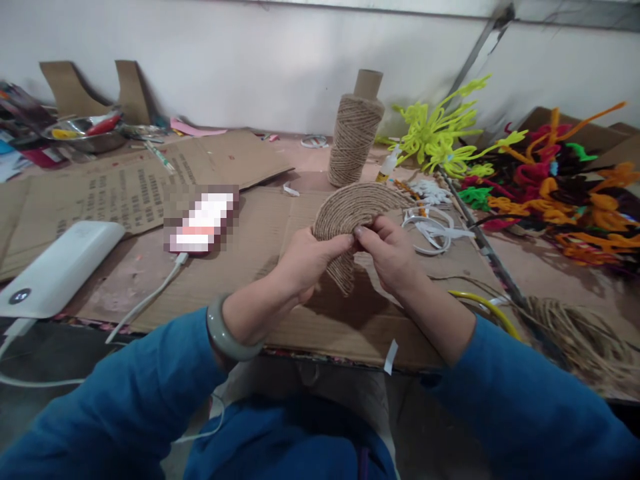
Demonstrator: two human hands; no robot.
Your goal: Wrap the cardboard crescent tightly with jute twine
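Blue sleeves (125,380) lie nearest; beyond, the left hand (305,263) has its grip clamped on the coiled twine piece (350,203) above cardboard (295,333), the right hand (393,257) pinching its inner edge. Far left on the counter (300,160), a metal bowl (103,143) holds red and yellow items (too small to identify); a little bottle (389,163) sits beside the twine spool (356,140).

Blue sleeves (125,383) — a grey-green bangle (217,328) circles the left wrist (243,313).
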